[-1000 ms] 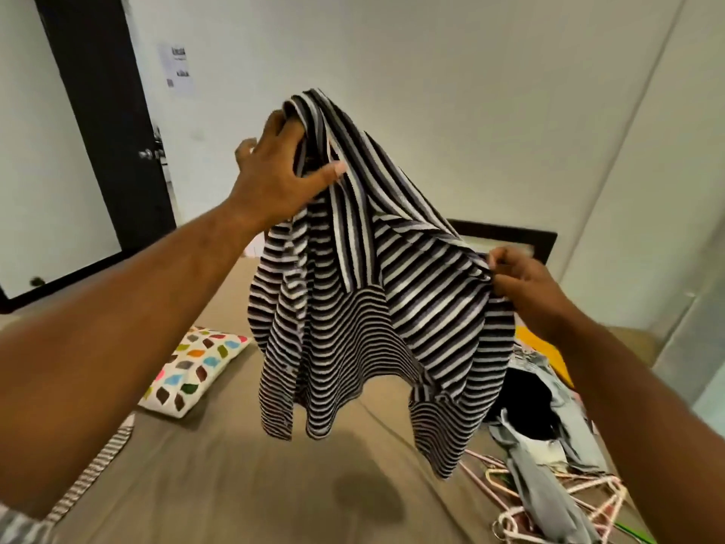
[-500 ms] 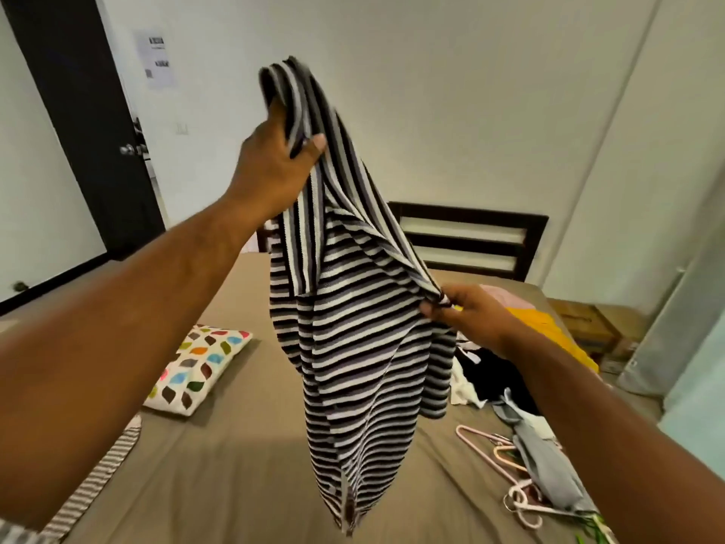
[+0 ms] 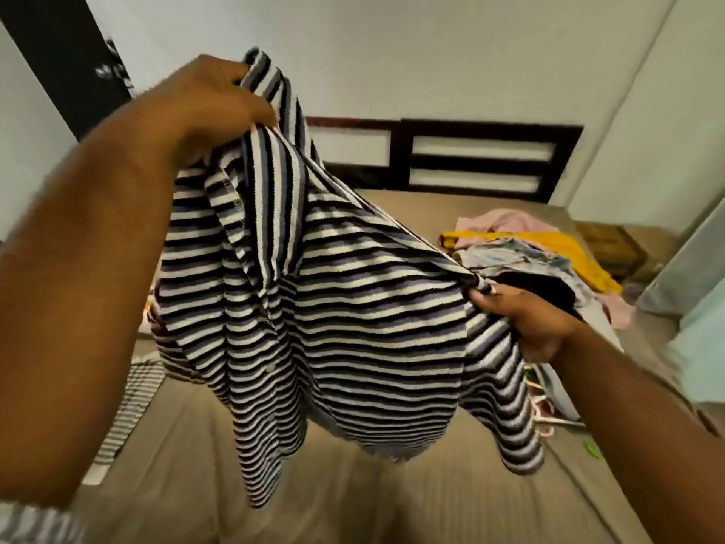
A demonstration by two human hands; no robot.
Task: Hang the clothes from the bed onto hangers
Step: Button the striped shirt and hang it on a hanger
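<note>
Now, with our left hand [image 3: 208, 108] gripping the top of the striped shirt [image 3: 333, 308] and our right hand [image 3: 525, 316] pinching its far edge, aloft over the bed [image 3: 392, 500], we should spread it taut to find both shoulders before fetching one of the pink hangers [image 3: 546, 429].

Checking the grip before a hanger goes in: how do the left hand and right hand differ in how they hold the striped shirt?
Height: the left hand is up high, the right hand sits lower. Grip: the left hand bunches the top edge of the striped shirt in curled fingers; the right hand pinches one fold at its side. Shared: both hold the same shirt above the bed, and neither has a hanger.
</note>
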